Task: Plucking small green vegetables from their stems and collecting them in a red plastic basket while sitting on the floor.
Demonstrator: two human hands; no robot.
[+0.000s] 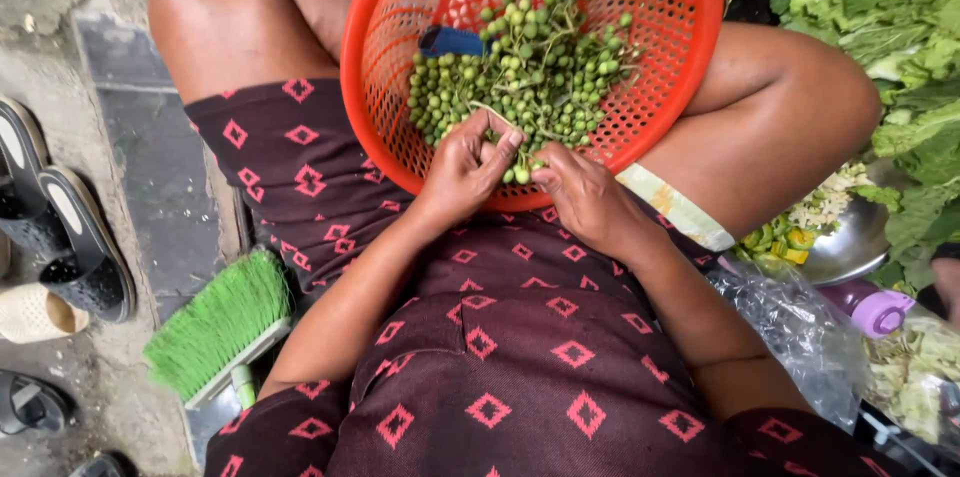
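Over the orange basket point(680, 57) on the lap, both hands (left hand point(465, 167), right hand point(585, 195)) pinch a berry sprig point(520, 159) lying crosswise.

The person wears a dark maroon garment point(500, 337) with short sleeves, printed all over with small pink-red diamond shapes; arms and knees are bare.

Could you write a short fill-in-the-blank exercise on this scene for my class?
1. Both hands work at the near rim of a round basket coloured ____.
2. The basket holds small round berries coloured ____.
3. The left hand and right hand pinch berries over the person's ____.
4. The brush on the floor has ____ bristles.

Missing words: orange; green; lap; green.
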